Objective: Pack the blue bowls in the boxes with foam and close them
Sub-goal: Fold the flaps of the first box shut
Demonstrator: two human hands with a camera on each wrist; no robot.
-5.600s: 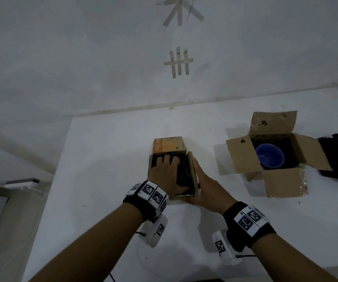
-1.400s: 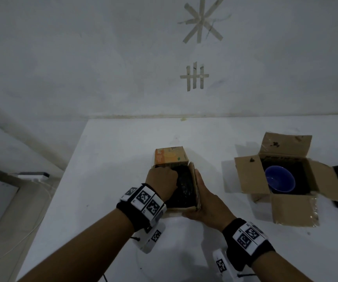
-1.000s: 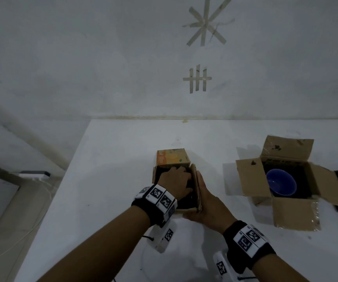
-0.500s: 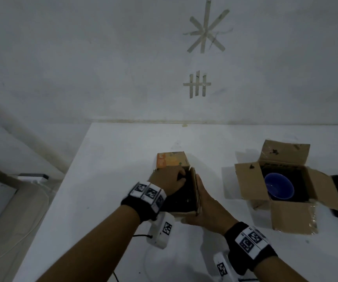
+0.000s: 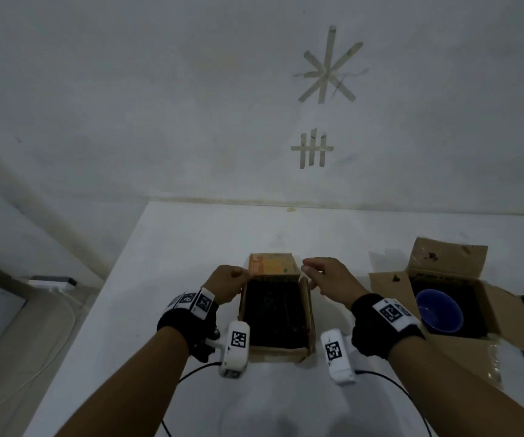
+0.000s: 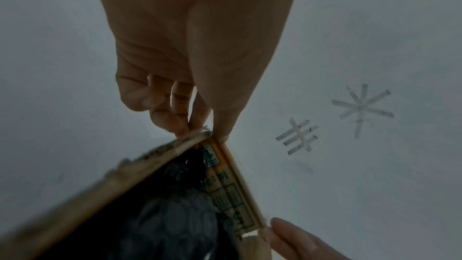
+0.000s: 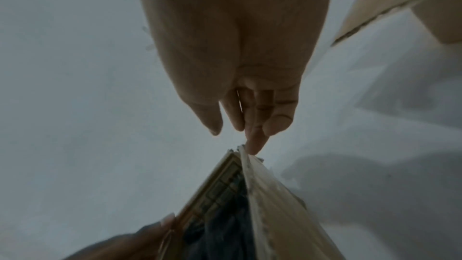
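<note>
A small brown cardboard box point(image 5: 276, 313) is seen standing on the white table point(image 5: 191, 253), directly in front of the person, its inside filled with black foam point(image 5: 271, 310). Its far flap, printed in orange point(image 5: 273, 265), is raised at the back edge. The left hand point(image 5: 227, 283) is placed at the far left corner of the box, where the flap's corner is pinched between thumb and curled fingertips point(image 6: 197, 120), as shown in the left wrist view. The right hand point(image 5: 327, 280) is held at the far right corner with its fingers loosely curled; one fingertip point(image 7: 252, 145) is seen touching the top edge of the right side flap, but no closed grasp is visible there. A second, larger brown cardboard box point(image 5: 450, 307) is set to the right with all four flaps spread open, and a blue round bowl point(image 5: 439, 311) is seated in its black foam lining. Tape marks point(image 5: 327, 66) are stuck on the grey wall behind.
</note>
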